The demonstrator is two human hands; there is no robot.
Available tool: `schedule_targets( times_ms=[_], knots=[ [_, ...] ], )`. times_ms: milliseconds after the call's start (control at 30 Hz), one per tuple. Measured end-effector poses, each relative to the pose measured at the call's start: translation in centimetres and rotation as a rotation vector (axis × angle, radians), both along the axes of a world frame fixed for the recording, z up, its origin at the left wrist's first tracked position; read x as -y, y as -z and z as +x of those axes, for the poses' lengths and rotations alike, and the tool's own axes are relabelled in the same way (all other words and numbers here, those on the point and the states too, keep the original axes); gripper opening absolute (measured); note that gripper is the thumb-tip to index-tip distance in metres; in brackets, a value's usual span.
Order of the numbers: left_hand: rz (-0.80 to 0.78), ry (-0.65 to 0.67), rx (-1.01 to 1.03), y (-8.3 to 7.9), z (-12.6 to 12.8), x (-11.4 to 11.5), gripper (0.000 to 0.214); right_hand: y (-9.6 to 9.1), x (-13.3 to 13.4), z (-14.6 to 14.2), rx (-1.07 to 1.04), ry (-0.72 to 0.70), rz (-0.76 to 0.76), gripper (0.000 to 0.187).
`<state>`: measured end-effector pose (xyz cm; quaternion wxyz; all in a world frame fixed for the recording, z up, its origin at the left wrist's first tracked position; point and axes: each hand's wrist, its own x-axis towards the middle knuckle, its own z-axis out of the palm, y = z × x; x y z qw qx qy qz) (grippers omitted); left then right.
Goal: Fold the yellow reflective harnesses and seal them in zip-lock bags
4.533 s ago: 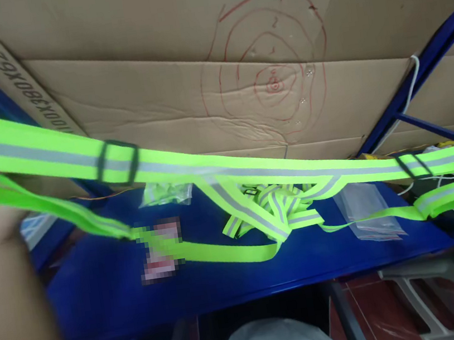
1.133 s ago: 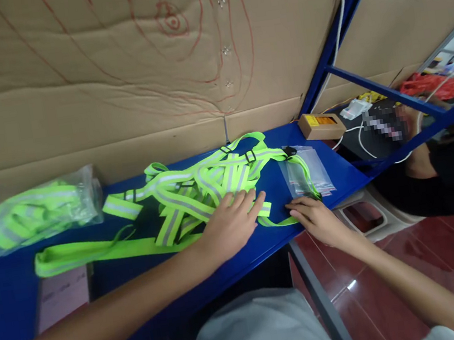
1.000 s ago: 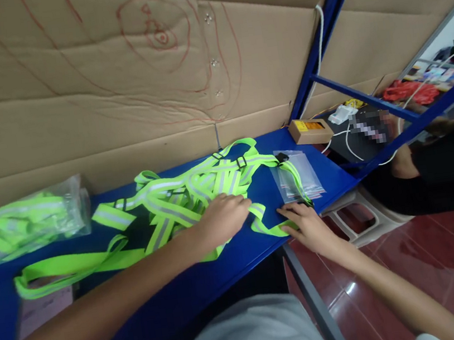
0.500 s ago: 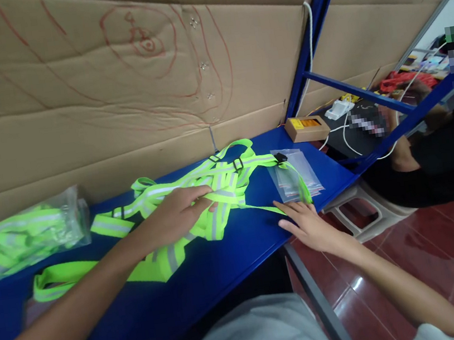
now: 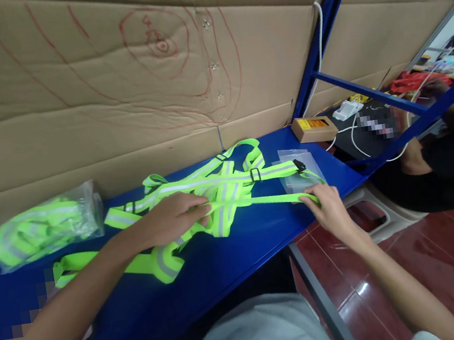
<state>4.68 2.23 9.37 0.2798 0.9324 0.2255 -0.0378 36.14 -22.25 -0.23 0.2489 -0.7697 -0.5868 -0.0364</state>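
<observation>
A neon yellow-green reflective vest of straps with silver stripes lies tangled on the blue table. My left hand is closed on one of its straps near the middle. My right hand pinches the same strap farther right, and the strap runs nearly straight between the two hands. Just behind it, another strap carries a black slider and ends at a black buckle. Clear plastic bags lie partly under the buckle and strap. My left forearm hides part of the vest's left end.
At the left sits a bagged bundle of similar neon straps. A small cardboard box stands at the table's far right, by the blue metal frame. A cardboard wall closes off the back. Another person's arm is at the right, beside a plastic stool.
My right hand has moved right and up, from open fingers at the strap to a pinch on it. The slack strap is now drawn straight, and the buckled strap has shifted right.
</observation>
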Motion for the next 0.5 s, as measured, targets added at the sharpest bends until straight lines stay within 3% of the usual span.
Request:
schedule_targets(
  times_ms=[67,167,233,300,400,500],
  knots=[
    [0.127,0.021,0.000,0.8,0.0,0.7,0.052,0.2,0.1,0.3,0.060,-0.004,0.010,0.036],
    [0.262,0.069,-0.005,2.2,-0.1,3.1,0.044,0.6,0.8,0.5,0.098,-0.132,-0.045,0.033],
    [0.251,0.122,-0.006,2.7,-0.5,4.8,0.039,0.5,1.4,0.9,0.092,-0.241,-0.092,0.033],
    [0.230,0.144,0.011,2.5,-1.1,5.5,0.044,0.0,1.8,1.9,0.083,-0.257,-0.104,0.036],
    [0.325,-0.007,0.096,1.4,-2.9,3.9,0.050,-1.1,1.0,4.6,0.094,-0.098,-0.085,0.041],
    [0.508,-0.264,0.145,0.9,-6.4,-0.3,0.044,-1.5,-1.6,7.9,0.104,0.068,-0.108,0.047]
  ],
)
